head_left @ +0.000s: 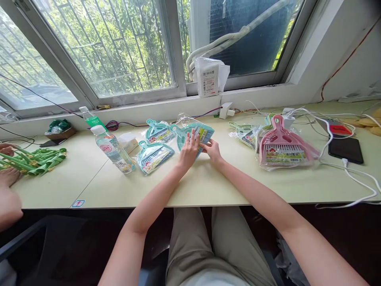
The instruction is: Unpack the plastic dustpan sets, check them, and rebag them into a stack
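A teal mini dustpan and brush set (182, 133) with a printed label lies tilted on the table in front of me. Across its face rests my left hand (188, 153), fingers stretched out flat. My right hand (212, 151) pinches the set's lower right edge between thumb and fingers. To the left are two more teal sets in clear wrap, a nearer one (155, 157) and a farther one (160, 131). On the right, a pink dustpan set (282, 147) lies on others, with a pale green one (245, 133) beside it.
Two plastic bottles, one clear (113, 149) and one green-labelled (92, 118), stand left. Green stalk-like pieces (44, 161) lie by another person's hand (10, 174). A black phone (345, 150) and white cables (357, 186) are right. A boxed packet (210, 81) sits on the sill.
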A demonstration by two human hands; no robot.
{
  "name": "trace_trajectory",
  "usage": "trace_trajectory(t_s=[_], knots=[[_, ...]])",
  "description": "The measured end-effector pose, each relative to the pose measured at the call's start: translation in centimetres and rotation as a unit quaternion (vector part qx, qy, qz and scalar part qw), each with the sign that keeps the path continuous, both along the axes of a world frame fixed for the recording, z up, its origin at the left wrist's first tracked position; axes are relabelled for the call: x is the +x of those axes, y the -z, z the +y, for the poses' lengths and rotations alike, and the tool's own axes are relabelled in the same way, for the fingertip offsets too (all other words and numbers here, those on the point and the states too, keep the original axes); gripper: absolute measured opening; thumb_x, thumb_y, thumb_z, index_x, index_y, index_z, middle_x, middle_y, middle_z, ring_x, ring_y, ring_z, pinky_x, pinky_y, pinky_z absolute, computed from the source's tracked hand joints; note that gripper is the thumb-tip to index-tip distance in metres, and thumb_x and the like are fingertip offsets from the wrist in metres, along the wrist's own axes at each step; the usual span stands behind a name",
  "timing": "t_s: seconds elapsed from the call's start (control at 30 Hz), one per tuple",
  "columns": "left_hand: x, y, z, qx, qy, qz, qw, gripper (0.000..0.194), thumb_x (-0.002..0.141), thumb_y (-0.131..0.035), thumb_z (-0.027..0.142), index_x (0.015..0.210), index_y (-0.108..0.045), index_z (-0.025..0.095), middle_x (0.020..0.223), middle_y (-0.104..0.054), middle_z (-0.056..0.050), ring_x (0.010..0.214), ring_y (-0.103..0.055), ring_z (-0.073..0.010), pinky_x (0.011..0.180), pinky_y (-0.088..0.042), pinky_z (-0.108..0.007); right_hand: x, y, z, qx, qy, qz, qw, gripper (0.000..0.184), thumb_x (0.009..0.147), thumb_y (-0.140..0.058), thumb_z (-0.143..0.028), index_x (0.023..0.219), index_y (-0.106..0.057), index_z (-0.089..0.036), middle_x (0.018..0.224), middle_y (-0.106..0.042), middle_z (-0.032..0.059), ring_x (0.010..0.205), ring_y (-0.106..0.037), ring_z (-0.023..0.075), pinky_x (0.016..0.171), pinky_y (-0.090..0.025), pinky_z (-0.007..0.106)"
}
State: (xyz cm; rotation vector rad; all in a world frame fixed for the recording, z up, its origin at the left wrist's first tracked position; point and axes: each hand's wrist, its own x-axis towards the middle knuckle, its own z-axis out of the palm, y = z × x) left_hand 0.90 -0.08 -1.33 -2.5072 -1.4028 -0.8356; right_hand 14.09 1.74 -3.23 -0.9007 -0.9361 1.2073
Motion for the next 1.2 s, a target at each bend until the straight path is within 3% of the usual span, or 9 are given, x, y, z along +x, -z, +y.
trace_trajectory(t_s=[0.17,0.33,0.47,0.6,0.73,0.83,0.93,1.07,1.2], knots=[[0.4,-0.3,-0.8,-0.026,0.121,-0.222,0.967,0.061,0.094,-0.038,0.012,0.152,-0.030,0.026,0.167,-0.007,-0.008,0.151,-0.019,-0.0280,0.111,-0.044,-0.042,0.6,-0.4,-0.2,0.023,0.024,0.023,0.999,0.031,0.069,-0.079,-0.029,0.093,-0.062,-0.018,0.085,-0.074,0.0048,0.088,-0.072,0.0224,0.084,-0.062,0.044],[0.4,-0.7,-0.3,0.015,0.040,-0.517,0.855,0.072,0.092,-0.059,0.023,0.150,-0.018,0.030,0.167,-0.001,-0.009,0.154,-0.004,-0.0224,0.124,-0.018,-0.038,1.1,-0.8,0.0,0.016,0.046,0.038,0.998,0.026,0.072,-0.076,-0.028,0.091,-0.061,-0.019,0.084,-0.073,0.0038,0.088,-0.072,0.0217,0.085,-0.062,0.044],[-0.7,-0.7,0.9,-0.160,-0.004,-0.634,0.756,0.090,0.087,-0.068,0.025,0.152,-0.006,0.022,0.164,0.004,-0.021,0.153,-0.010,-0.0279,0.122,-0.023,-0.040,0.8,-0.8,-0.2,0.014,0.044,0.045,0.998,0.027,0.071,-0.077,-0.027,0.090,-0.060,-0.019,0.084,-0.072,0.0036,0.088,-0.072,0.0216,0.085,-0.062,0.044],[-1.1,-0.9,1.6,-0.229,-0.037,-0.679,0.697,0.094,0.085,-0.071,0.029,0.154,-0.008,0.024,0.164,-0.009,-0.021,0.149,-0.025,-0.0291,0.119,-0.031,-0.043,0.3,-0.7,-0.3,0.012,0.056,0.068,0.996,0.024,0.071,-0.075,-0.025,0.088,-0.059,-0.019,0.085,-0.071,0.0042,0.087,-0.071,0.0211,0.085,-0.061,0.043],[0.5,-0.6,0.3,-0.362,0.083,-0.667,0.646,0.069,0.086,-0.069,0.024,0.146,-0.036,0.016,0.140,-0.057,-0.018,0.128,-0.056,-0.0288,0.110,-0.043,-0.046,0.6,-0.3,0.2,0.015,0.084,0.076,0.993,0.026,0.071,-0.073,-0.025,0.091,-0.059,-0.019,0.088,-0.071,0.0049,0.088,-0.071,0.0209,0.084,-0.061,0.041],[2.4,-0.1,-1.8,-0.542,0.168,-0.546,0.617,0.062,0.080,-0.075,0.019,0.136,-0.049,0.016,0.116,-0.072,-0.016,0.109,-0.069,-0.0273,0.105,-0.047,-0.047,1.8,-0.3,0.9,0.016,0.150,0.075,0.986,0.027,0.072,-0.070,-0.026,0.096,-0.059,-0.019,0.094,-0.072,0.0051,0.090,-0.070,0.0196,0.085,-0.060,0.039],[2.9,-0.1,-2.9,-0.690,0.253,-0.372,0.567,0.050,0.083,-0.073,0.033,0.128,-0.058,0.018,0.118,-0.071,-0.017,0.108,-0.070,-0.0270,0.101,-0.050,-0.044,3.3,-0.5,1.8,0.010,0.194,0.086,0.977,0.031,0.074,-0.067,-0.025,0.103,-0.059,-0.022,0.100,-0.072,0.0047,0.095,-0.070,0.0183,0.088,-0.059,0.036],[0.3,-0.6,-0.8,-0.666,0.247,-0.324,0.626,0.042,0.080,-0.074,0.042,0.111,-0.068,0.015,0.124,-0.068,-0.017,0.112,-0.068,-0.0239,0.099,-0.050,-0.034,4.0,-0.6,2.2,-0.013,0.188,0.102,0.977,0.028,0.077,-0.064,-0.024,0.105,-0.060,-0.024,0.100,-0.072,0.0038,0.096,-0.070,0.0178,0.091,-0.059,0.034],[-2.4,-0.4,1.8,-0.551,0.179,-0.479,0.660,0.048,0.082,-0.070,0.050,0.118,-0.064,0.019,0.120,-0.069,-0.016,0.108,-0.068,-0.0231,0.096,-0.053,-0.038,3.0,-0.2,1.7,-0.016,0.143,0.112,0.983,0.027,0.075,-0.066,-0.022,0.102,-0.061,-0.022,0.097,-0.072,0.0043,0.095,-0.071,0.0198,0.089,-0.061,0.036]])
